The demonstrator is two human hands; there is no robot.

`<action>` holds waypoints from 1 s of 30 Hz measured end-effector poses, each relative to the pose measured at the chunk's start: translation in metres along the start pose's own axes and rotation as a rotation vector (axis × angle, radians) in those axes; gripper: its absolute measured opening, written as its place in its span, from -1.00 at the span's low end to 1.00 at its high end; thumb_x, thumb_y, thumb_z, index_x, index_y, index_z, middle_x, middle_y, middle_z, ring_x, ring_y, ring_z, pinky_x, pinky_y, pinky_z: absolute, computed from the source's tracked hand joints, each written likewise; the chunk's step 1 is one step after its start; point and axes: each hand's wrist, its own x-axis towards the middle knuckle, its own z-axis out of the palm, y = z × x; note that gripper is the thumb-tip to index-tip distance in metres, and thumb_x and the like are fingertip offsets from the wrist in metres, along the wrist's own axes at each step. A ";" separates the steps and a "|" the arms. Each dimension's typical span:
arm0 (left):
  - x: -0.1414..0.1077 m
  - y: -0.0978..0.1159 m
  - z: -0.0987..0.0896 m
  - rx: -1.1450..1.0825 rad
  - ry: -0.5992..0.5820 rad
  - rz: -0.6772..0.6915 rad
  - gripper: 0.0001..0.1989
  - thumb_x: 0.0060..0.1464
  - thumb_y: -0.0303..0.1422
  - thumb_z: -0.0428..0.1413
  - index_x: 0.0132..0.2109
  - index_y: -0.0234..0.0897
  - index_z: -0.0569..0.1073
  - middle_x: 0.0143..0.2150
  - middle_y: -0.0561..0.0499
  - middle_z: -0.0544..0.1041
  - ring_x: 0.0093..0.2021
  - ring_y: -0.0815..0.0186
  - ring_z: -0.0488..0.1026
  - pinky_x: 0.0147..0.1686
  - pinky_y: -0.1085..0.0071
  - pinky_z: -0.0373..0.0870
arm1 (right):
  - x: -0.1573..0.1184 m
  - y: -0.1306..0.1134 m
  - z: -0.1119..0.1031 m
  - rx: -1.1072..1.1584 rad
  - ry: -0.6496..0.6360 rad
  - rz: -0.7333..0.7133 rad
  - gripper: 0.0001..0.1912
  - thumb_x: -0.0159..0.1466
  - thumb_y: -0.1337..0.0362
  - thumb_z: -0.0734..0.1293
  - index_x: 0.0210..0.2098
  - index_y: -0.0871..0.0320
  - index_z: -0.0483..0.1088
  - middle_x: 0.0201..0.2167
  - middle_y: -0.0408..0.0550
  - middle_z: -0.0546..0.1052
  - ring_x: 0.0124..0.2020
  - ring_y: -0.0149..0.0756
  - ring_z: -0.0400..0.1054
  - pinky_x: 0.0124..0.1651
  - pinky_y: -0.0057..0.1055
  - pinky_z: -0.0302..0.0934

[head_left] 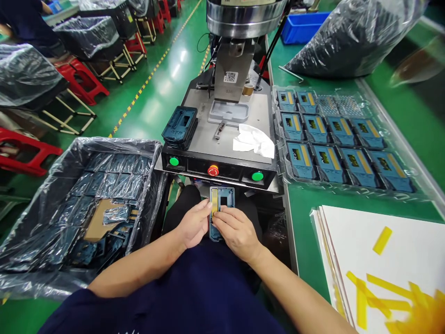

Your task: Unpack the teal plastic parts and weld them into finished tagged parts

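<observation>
Above my lap, my left hand grips a dark blue plastic housing by its left edge. The housing has a rectangular window, and a yellow strip runs along its left side. My right hand is closed at the housing's lower right, its fingertips pressing on the lower end of the strip. Part of the housing is hidden behind my fingers. Just beyond it stands a press machine with a grey fixture on its plate. A stack of similar housings sits on the plate's left.
A bag-lined bin of wrapped housings stands left. On the right bench, a clear tray holds several housings with strips. Nearer lie white sheets with loose yellow strips. A white cloth and buttons are at the machine.
</observation>
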 end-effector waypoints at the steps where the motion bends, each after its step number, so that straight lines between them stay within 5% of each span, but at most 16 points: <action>1: 0.000 0.000 0.000 -0.008 -0.005 0.003 -0.81 0.14 -0.38 0.17 -0.11 -0.36 0.50 -0.16 -0.14 0.59 -0.10 0.22 0.53 -0.03 0.29 0.44 | 0.000 0.000 0.000 0.005 -0.021 0.013 -0.75 0.29 0.42 0.32 -0.08 0.08 0.53 -0.20 -0.04 0.63 -0.06 -0.19 0.48 0.03 -0.21 0.43; 5: 0.001 0.000 -0.004 -0.040 0.017 0.004 -0.78 0.13 -0.39 0.17 -0.07 -0.37 0.48 -0.13 -0.16 0.58 -0.10 0.19 0.54 -0.03 0.25 0.44 | 0.000 -0.001 -0.006 0.078 -0.015 0.083 -0.70 0.28 0.39 0.32 -0.02 0.05 0.49 -0.14 -0.02 0.61 -0.01 -0.16 0.45 0.05 -0.16 0.39; 9: 0.003 0.003 -0.009 -0.055 0.049 0.033 -0.76 0.18 -0.40 0.12 -0.01 -0.38 0.45 -0.06 -0.22 0.58 0.02 0.11 0.51 0.07 0.16 0.38 | 0.001 -0.005 -0.016 0.057 0.070 0.334 -0.55 0.26 0.24 0.35 0.14 0.08 0.35 -0.06 0.10 0.54 -0.01 -0.06 0.43 0.05 -0.05 0.36; 14: 0.005 0.004 -0.012 -0.055 0.045 0.084 -0.75 0.17 -0.44 0.11 0.01 -0.34 0.43 0.05 -0.21 0.54 0.04 0.12 0.50 0.11 0.11 0.35 | 0.002 -0.012 -0.016 -0.020 -0.177 0.522 -0.10 0.07 -0.08 0.45 0.28 0.16 0.14 0.10 0.26 0.39 0.06 0.14 0.35 -0.02 0.04 0.40; 18: 0.005 0.006 -0.015 -0.050 -0.014 0.122 -0.73 0.13 -0.43 0.17 0.00 -0.30 0.44 0.10 -0.17 0.51 0.11 0.12 0.46 0.18 0.13 0.29 | 0.006 -0.006 -0.014 -0.039 -0.239 0.514 -0.19 0.15 0.12 0.40 0.30 0.16 0.07 0.12 0.25 0.37 0.08 0.11 0.34 0.00 0.02 0.39; 23: 0.004 0.013 -0.026 0.061 0.040 0.100 -0.67 0.13 -0.29 0.21 0.03 -0.24 0.43 0.18 -0.19 0.45 0.13 0.06 0.45 0.17 0.10 0.26 | 0.035 0.054 -0.038 -0.082 -0.253 0.377 -0.17 0.13 0.20 0.36 0.32 0.23 0.02 0.20 0.27 0.31 0.21 0.10 0.22 0.23 0.08 0.19; 30: 0.007 0.018 -0.047 0.112 0.144 0.090 -0.57 0.04 -0.20 0.27 0.03 -0.25 0.41 0.16 -0.23 0.47 0.07 0.06 0.50 0.11 0.12 0.29 | 0.128 0.178 -0.080 -0.216 -0.285 0.446 -0.16 -0.01 0.21 0.42 0.25 0.24 0.21 0.17 0.22 0.37 0.19 0.11 0.26 0.25 -0.03 0.15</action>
